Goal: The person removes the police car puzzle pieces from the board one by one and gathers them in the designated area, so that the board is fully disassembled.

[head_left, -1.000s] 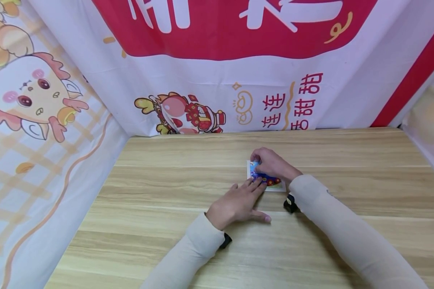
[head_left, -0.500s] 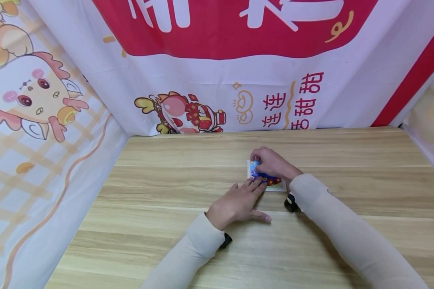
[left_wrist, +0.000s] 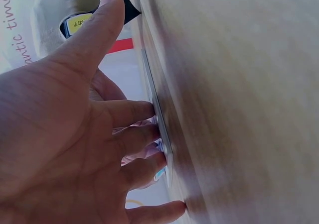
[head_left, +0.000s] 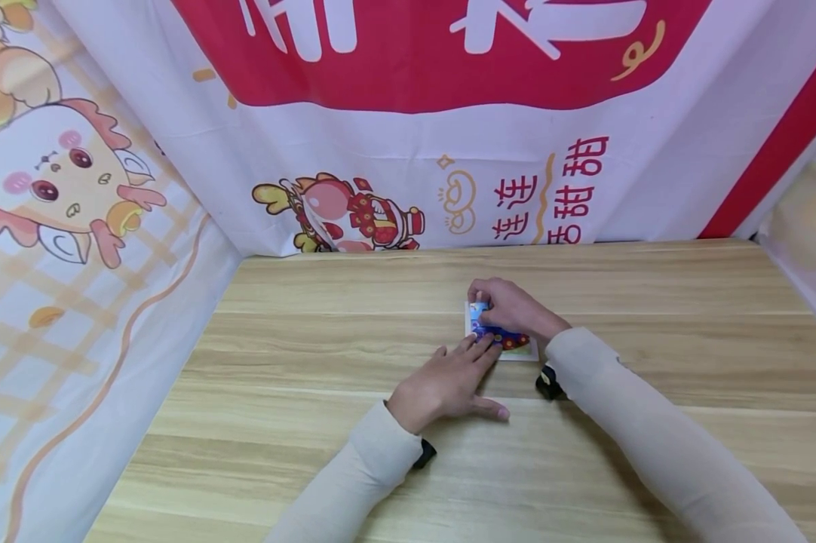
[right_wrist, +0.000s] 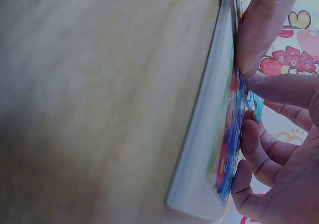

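A small white-bordered board [head_left: 519,357] bearing a glossy, colourful picture [head_left: 514,342] lies flat on the wooden table. My left hand [head_left: 442,381] rests straight fingers on its near left part, with the thumb spread out over the table. From the right, my right hand [head_left: 514,308] reaches across the board and covers much of the picture. In the right wrist view, the thumb and fingertips [right_wrist: 249,134] curl at the picture's surface, and a thin light blue flap [right_wrist: 258,107] stands up among them. The exact pinch is partly hidden.
The wooden table [head_left: 279,339] reaches to a printed cloth [head_left: 381,136] hanging at the back. Another patterned cloth [head_left: 96,302] hangs along the left side. Dark wrist straps [head_left: 549,382] show under the pale sleeves.
The right hand's fingertips have shifted very slightly at the far left corner of the board. The left hand and the board stay in place.
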`<state>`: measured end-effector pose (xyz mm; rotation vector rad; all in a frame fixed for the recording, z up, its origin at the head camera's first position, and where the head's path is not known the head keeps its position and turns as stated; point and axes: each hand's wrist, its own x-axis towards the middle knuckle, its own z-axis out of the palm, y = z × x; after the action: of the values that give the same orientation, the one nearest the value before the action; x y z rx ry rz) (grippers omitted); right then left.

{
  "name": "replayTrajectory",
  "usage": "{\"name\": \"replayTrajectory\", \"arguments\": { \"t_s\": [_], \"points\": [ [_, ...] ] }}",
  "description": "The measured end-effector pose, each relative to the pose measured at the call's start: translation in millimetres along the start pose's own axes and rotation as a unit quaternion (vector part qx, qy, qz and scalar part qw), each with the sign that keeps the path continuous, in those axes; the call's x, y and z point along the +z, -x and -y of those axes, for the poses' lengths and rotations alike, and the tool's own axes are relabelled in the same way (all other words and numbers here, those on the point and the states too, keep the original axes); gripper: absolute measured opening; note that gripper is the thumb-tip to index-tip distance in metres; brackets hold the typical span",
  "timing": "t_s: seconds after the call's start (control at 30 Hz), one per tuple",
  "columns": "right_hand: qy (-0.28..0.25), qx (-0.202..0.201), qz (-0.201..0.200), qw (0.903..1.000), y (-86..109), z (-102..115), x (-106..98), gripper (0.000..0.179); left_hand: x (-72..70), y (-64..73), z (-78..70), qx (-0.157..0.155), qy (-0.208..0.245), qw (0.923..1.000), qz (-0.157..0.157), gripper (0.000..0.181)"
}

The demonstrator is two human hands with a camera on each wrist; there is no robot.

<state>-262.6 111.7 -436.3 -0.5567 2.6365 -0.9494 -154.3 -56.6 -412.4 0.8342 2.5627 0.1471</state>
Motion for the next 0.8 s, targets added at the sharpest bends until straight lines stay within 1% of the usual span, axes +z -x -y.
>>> {"name": "replayTrajectory", "arguments": {
  "t_s": [0.13, 0.27, 0.4, 0.57, 0.8],
  "points": [
    [-0.005, 0.007, 0.000, 1.0000, 1.0, 1.3, -0.6, 0.026, -0.4, 0.6, 0.2, -0.001, 0.004, 1.0000, -0.001, 0.103],
    [-0.005, 0.001, -0.005, 1.0000, 1.9, 1.5, -1.0, 0.025, 0.3, 0.4, -0.1, -0.002, 0.013, 0.9999, -0.001, 0.103],
    [-0.010, -0.003, -0.013, 0.9999, 2.2, 0.7, -0.8, 0.024, 2.1, 0.3, -0.3, -0.003, 0.010, 0.9999, 0.000, 0.104],
    [-0.025, -0.007, -0.022, 0.9994, 3.0, -1.5, -1.3, 0.022, 2.9, -0.1, -0.2, -0.004, 0.005, 1.0000, 0.001, 0.105],
    [-0.053, -0.022, -0.034, 0.9978, 5.6, -7.0, -4.0, 0.020, 2.6, -0.7, -0.4, -0.010, 0.014, 0.9998, 0.008, 0.105]
  ]
}}
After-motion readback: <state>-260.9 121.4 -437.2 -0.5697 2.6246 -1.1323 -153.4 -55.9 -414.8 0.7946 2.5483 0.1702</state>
